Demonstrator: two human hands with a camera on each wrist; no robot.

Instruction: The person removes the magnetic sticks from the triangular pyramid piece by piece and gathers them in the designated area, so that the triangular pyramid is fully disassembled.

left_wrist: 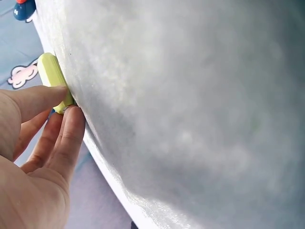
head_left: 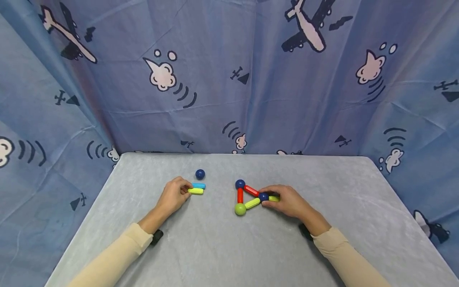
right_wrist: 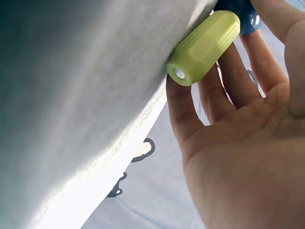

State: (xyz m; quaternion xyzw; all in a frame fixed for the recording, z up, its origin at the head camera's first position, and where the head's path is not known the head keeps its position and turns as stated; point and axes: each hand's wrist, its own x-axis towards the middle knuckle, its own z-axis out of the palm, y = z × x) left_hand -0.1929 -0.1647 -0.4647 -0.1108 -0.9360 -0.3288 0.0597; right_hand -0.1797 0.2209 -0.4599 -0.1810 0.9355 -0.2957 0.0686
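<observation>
My left hand (head_left: 173,196) pinches a yellow-green magnetic rod (head_left: 196,191) near its end, thumb on top of it in the left wrist view. Alongside lies a light blue rod (head_left: 199,185), its near end hidden by the fingers. My right hand (head_left: 289,202) holds a dark blue ball (head_left: 263,197) between thumb and fingers. That ball is one corner of a flat triangle, joined by a red rod (head_left: 252,191) and a yellow-green rod (head_left: 252,203). Another yellow-green rod (right_wrist: 205,47) sticks out from the ball toward my right palm, its silver-centred end free.
The triangle's other corners are a dark blue ball (head_left: 240,184) and a green ball (head_left: 240,209), linked by a second red rod (head_left: 240,195). A loose dark blue ball (head_left: 200,174) lies beyond my left hand. A patterned blue curtain (head_left: 215,79) hangs behind the grey-covered table (head_left: 222,255).
</observation>
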